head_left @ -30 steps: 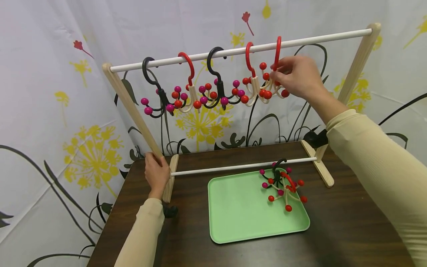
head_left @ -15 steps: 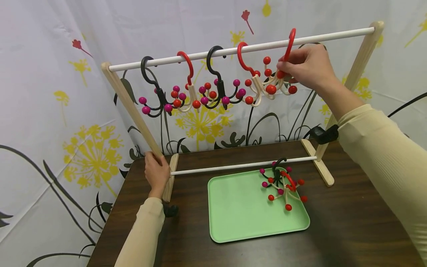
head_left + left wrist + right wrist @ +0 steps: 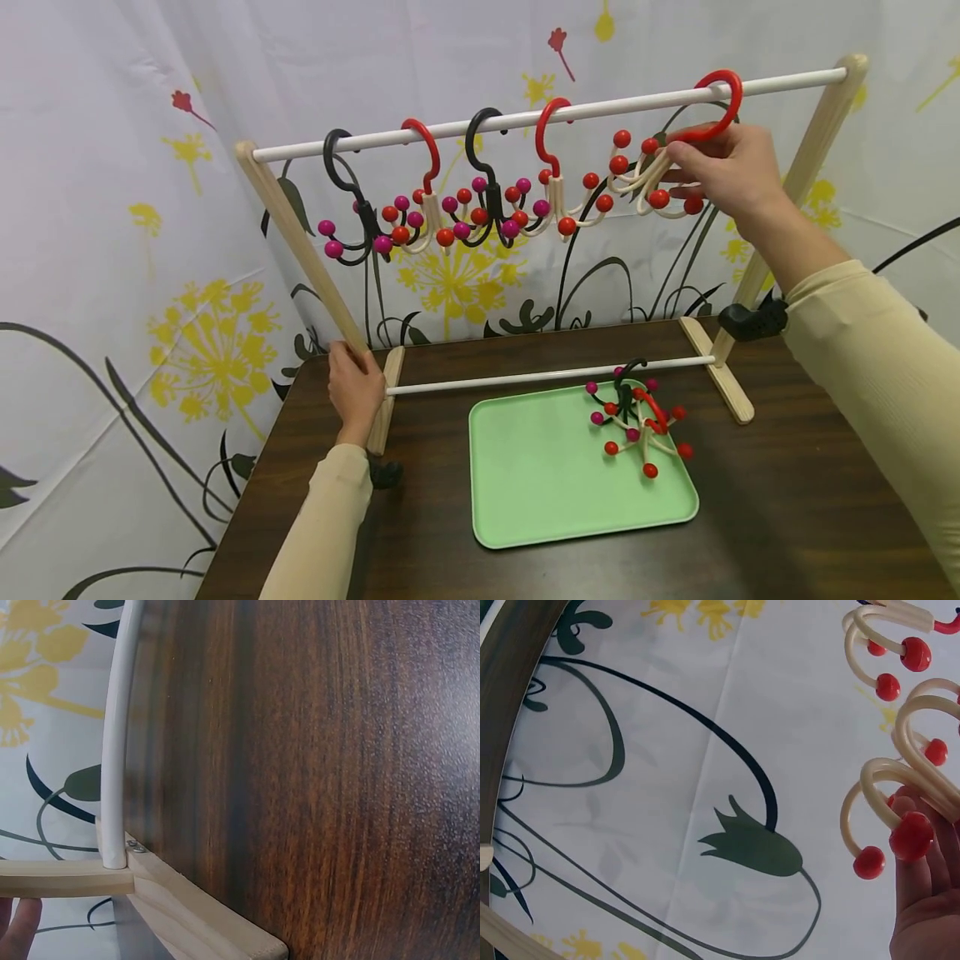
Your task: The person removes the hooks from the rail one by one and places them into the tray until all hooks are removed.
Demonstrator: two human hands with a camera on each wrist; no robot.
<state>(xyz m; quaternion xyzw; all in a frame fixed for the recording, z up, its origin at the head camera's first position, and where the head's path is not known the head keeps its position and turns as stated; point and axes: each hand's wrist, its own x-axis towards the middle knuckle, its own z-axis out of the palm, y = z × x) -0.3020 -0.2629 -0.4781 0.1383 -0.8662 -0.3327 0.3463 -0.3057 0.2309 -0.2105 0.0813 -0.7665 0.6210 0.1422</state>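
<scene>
In the head view my right hand (image 3: pixel 731 171) pinches a cream, multi-armed hanger (image 3: pixel 658 198) with red ball tips and a red hook. Its hook loops over the white top bar (image 3: pixel 630 104), and the hanger is tilted, arms to the left. In the right wrist view, fingers (image 3: pixel 919 889) lie beside its curved arms. My left hand (image 3: pixel 356 387) grips the left wooden post (image 3: pixel 307 258) of the rack near its foot; only fingertips (image 3: pixel 22 926) show in the left wrist view. Left of the held hanger hang a red-hooked cream hanger (image 3: pixel 555 192) and a black hanger (image 3: pixel 492 204).
Farther left hang another cream hanger (image 3: pixel 431 212) and a black one (image 3: pixel 365 221). A green tray (image 3: pixel 532 475) on the brown table (image 3: pixel 435 517) holds a black hanger (image 3: pixel 625 400) and a cream one (image 3: pixel 645 442). A patterned curtain (image 3: pixel 465 50) hangs behind.
My right hand has moved right along the bar with the hanger, whose hook now leans over. The neighbouring red-hooked hanger has come apart from it and hangs straighter. My left hand stays put.
</scene>
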